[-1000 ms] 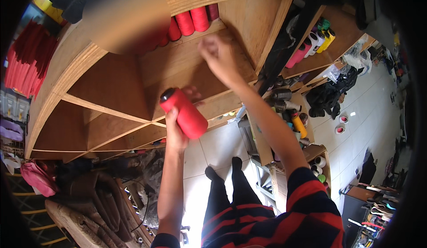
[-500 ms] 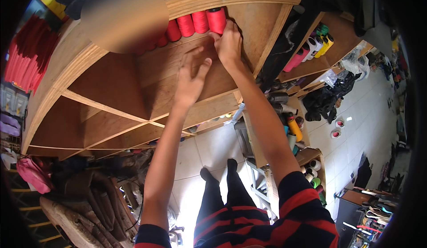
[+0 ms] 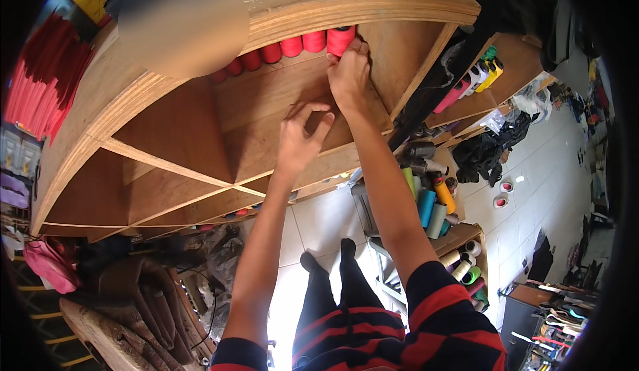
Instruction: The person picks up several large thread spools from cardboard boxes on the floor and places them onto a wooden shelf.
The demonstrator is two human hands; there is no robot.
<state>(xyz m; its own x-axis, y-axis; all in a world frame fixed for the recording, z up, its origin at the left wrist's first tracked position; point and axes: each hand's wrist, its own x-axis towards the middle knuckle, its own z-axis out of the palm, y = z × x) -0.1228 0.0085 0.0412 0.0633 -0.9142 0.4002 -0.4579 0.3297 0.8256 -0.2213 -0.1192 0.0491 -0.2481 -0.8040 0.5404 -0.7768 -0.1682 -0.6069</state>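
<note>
A row of red thread spools stands along the back of a wooden shelf compartment. At the row's right end, my right hand is closed round the lower part of the last red thread spool, thumb on its left and fingers on its right. My left hand hovers over the compartment's front, below and left of the right one. Its fingers are bent, the thumb stands apart from them, and nothing is held.
Wooden dividers split the curved shelf into compartments. To the right, a box of mixed thread spools stands beside a grey stool. Brown folded material lies at the lower left. Two slippers rest on the tiled floor.
My right hand has closed in on the end spool, its thumb now against it. The left hand's fingers have curled inward. The whole view has shifted slightly.
</note>
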